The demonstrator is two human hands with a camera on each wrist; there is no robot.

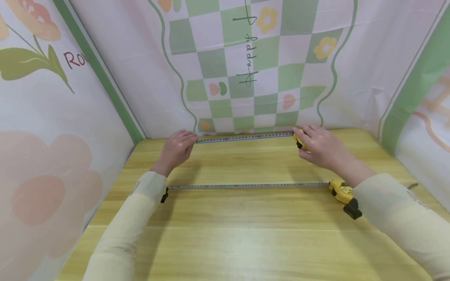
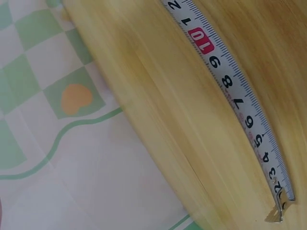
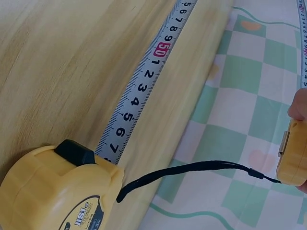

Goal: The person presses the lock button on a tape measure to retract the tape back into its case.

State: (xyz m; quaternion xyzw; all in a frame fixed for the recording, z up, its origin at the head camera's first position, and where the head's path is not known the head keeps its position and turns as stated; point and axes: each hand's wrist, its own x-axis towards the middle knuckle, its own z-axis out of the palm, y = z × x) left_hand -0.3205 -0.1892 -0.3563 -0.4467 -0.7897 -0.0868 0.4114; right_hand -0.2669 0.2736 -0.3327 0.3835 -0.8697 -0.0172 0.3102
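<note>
My right hand (image 1: 321, 146) grips a yellow tape measure (image 1: 301, 141) near the table's back edge. Its blade (image 1: 246, 137) stretches left to my left hand (image 1: 177, 148), whose fingertips pinch the end. Nearer to me, a second yellow tape measure (image 1: 340, 191) lies under my right forearm, with its blade (image 1: 246, 185) drawn out leftward along the table. The left wrist view shows that blade's metal hook (image 2: 279, 208). In the right wrist view the lying case (image 3: 53, 191) has a black lock button, and its blade reads about 57 at the mouth. The held case (image 3: 292, 153) is partly cut off there.
The wooden table (image 1: 232, 234) meets a printed cloth wall (image 1: 253, 97) at the back, with more cloth at both sides. A black cord (image 3: 192, 166) runs from the held case over to the lying one. Small black devices (image 1: 352, 208) sit at both wrists.
</note>
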